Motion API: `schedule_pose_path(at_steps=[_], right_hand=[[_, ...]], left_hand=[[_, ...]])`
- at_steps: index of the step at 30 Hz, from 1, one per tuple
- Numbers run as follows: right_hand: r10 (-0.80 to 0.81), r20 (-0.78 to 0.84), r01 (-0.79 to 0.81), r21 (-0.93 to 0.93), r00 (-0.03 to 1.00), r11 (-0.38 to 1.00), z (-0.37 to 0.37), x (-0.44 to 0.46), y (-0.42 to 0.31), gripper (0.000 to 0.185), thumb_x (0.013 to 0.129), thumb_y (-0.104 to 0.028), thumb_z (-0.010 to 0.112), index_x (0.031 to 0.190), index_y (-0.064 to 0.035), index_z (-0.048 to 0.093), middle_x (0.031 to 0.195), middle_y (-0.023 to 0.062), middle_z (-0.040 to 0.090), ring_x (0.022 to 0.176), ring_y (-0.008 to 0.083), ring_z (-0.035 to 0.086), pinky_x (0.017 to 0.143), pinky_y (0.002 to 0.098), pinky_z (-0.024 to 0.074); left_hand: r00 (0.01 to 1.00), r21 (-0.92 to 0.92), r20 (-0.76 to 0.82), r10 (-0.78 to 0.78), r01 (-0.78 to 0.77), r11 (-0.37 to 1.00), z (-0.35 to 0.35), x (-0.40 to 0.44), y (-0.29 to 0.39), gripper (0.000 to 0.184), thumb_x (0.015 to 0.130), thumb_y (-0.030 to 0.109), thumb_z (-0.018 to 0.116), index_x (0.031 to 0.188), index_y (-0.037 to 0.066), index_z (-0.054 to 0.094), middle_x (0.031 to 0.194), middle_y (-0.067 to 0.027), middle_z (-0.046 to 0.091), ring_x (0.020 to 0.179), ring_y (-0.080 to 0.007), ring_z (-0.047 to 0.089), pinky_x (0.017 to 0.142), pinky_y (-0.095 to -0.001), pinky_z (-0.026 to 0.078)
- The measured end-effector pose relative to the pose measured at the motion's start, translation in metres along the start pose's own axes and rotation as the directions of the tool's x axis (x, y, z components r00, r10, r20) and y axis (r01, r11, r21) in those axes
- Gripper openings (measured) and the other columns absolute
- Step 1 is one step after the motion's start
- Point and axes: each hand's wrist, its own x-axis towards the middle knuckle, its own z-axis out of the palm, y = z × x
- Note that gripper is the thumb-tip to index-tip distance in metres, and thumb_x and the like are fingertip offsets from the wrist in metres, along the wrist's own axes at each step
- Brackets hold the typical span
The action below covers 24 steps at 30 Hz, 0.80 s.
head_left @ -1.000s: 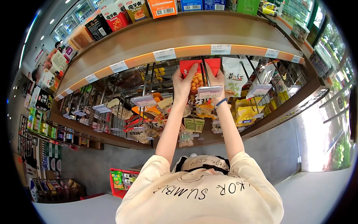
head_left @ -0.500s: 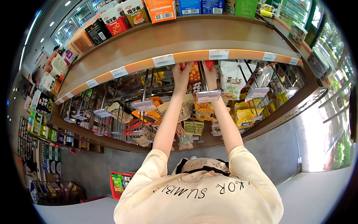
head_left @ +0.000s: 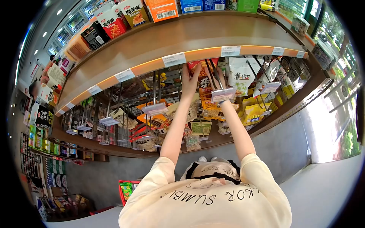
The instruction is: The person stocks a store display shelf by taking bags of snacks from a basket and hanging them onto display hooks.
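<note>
A red snack bag point(head_left: 194, 65) with a picture of round golden pieces hangs on a metal hook under the brown shelf. My left hand point(head_left: 190, 81) is closed on the bag's left side, fingers against its front. On the other side, my right hand point(head_left: 218, 81) grips the bag's right edge, partly covered by the hook rods and a price-tag holder point(head_left: 223, 94). Below the bag hang orange-yellow packets point(head_left: 208, 104). A white pouch point(head_left: 241, 74) is just right of my right hand.
Price labels line the orange shelf edge point(head_left: 152, 62) above my hands. Hooks with tag holders point(head_left: 155, 109) jut out on both sides. Boxes point(head_left: 161, 9) stand on top. A red basket point(head_left: 122, 193) with snack packets is on the floor at lower left.
The view has shifted slightly. Both hands have slid a little lower along the red bag, and my left fingers now lie more across its front.
</note>
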Motion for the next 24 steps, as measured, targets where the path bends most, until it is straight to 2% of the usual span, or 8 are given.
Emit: schedule_pose_path(at_steps=[6, 7, 10, 16, 18, 20, 23, 24], right_hand=[[-0.002, 0.145, 0.035, -0.225, 0.989, 0.974, -0.03, -0.038, 0.016, 0.062, 0.076, -0.016, 0.059, 0.125, 0.0005, 0.026, 0.123, 0.0129, 0.035, 0.107, 0.0168, 0.04, 0.086, 0.0244, 0.0367], [0.254, 0.168, -0.27, 0.08, 0.953, 0.96, -0.027, -0.054, -0.012, 0.06, 0.076, -0.013, 0.058, 0.125, -0.0014, 0.026, 0.123, 0.0123, 0.036, 0.109, 0.0172, 0.04, 0.09, 0.0254, 0.0337], [0.174, 0.168, -0.204, 0.179, 0.97, 0.962, -0.021, -0.093, -0.048, 0.051, 0.077, -0.005, 0.055, 0.121, -0.004, 0.031, 0.113, 0.0092, 0.044, 0.106, 0.0154, 0.042, 0.088, 0.0256, 0.0353], [0.115, 0.465, 0.048, -0.324, 0.878, 0.945, -0.076, -0.168, -0.035, 0.017, 0.076, -0.003, 0.053, 0.092, -0.0003, 0.053, 0.085, 0.0075, 0.058, 0.081, 0.0134, 0.056, 0.073, 0.0252, 0.043], [0.15, 0.611, 0.175, -0.439, 0.777, 0.881, -0.105, -0.2, -0.019, 0.019, 0.076, -0.007, 0.053, 0.095, -0.0028, 0.052, 0.086, 0.0106, 0.058, 0.079, 0.0197, 0.057, 0.071, 0.0291, 0.0442], [0.149, 0.821, 0.575, -0.503, 0.551, 0.645, -0.143, -0.227, 0.001, 0.022, 0.078, -0.015, 0.051, 0.098, -0.0054, 0.051, 0.087, 0.013, 0.058, 0.08, 0.0281, 0.056, 0.071, 0.0362, 0.0441], [0.662, 0.531, 0.361, -0.847, 0.529, 0.391, -0.227, -0.29, 0.061, 0.036, 0.076, -0.029, 0.052, 0.103, -0.0063, 0.049, 0.095, 0.0157, 0.057, 0.089, 0.0324, 0.053, 0.076, 0.0397, 0.0424], [0.814, 0.324, 0.225, -0.944, 0.482, 0.243, -0.255, -0.311, 0.079, 0.04, 0.076, -0.033, 0.052, 0.105, -0.0055, 0.049, 0.098, 0.0173, 0.056, 0.092, 0.0331, 0.052, 0.078, 0.0392, 0.0419]], left_hand=[[0.998, 0.307, -0.065, 0.015, 0.005, 0.952, -0.001, -0.048, 0.022, 0.063, 0.081, 0.022, 0.053, 0.13, 0.005, 0.018, 0.135, -0.013, 0.016, 0.125, -0.0228, 0.016, 0.099, -0.033, 0.021], [0.996, 0.298, -0.082, -0.027, 0.051, 0.953, -0.003, -0.066, 0.035, 0.062, 0.082, 0.02, 0.053, 0.13, 0.005, 0.018, 0.135, -0.0129, 0.019, 0.124, -0.023, 0.019, 0.099, -0.0336, 0.021], [0.986, 0.282, -0.057, -0.156, 0.166, 0.945, -0.016, -0.129, 0.09, 0.053, 0.081, 0.014, 0.053, 0.127, 0.003, 0.027, 0.125, -0.0129, 0.037, 0.116, -0.0222, 0.035, 0.096, -0.0352, 0.027], [0.841, 0.774, 0.139, -0.523, 0.238, 0.587, -0.06, -0.281, 0.115, 0.038, 0.079, 0.021, 0.053, 0.114, 0.006, 0.045, 0.103, -0.0138, 0.055, 0.095, -0.0244, 0.053, 0.083, -0.0382, 0.039], [0.698, 0.988, 0.149, -0.7, -0.086, 0.124, -0.078, -0.364, 0.102, 0.043, 0.076, 0.026, 0.056, 0.113, 0.007, 0.044, 0.097, -0.0126, 0.057, 0.091, -0.0268, 0.054, 0.078, -0.0409, 0.041], [0.094, 0.99, -0.142, -0.985, 0.008, -0.142, -0.068, -0.39, 0.1, 0.05, 0.072, 0.028, 0.059, 0.114, 0.008, 0.041, 0.092, -0.0122, 0.057, 0.089, -0.0276, 0.054, 0.075, -0.0422, 0.04], [0.524, 0.988, 0.097, -0.846, 0.05, 0.144, -0.043, -0.424, 0.109, 0.052, 0.072, 0.029, 0.058, 0.114, 0.006, 0.039, 0.09, -0.0127, 0.056, 0.088, -0.0275, 0.054, 0.075, -0.0419, 0.04], [0.524, 0.987, 0.09, -0.847, 0.064, 0.144, -0.029, -0.427, 0.11, 0.052, 0.072, 0.029, 0.058, 0.114, 0.006, 0.039, 0.09, -0.0127, 0.056, 0.088, -0.0275, 0.054, 0.075, -0.0419, 0.04]])
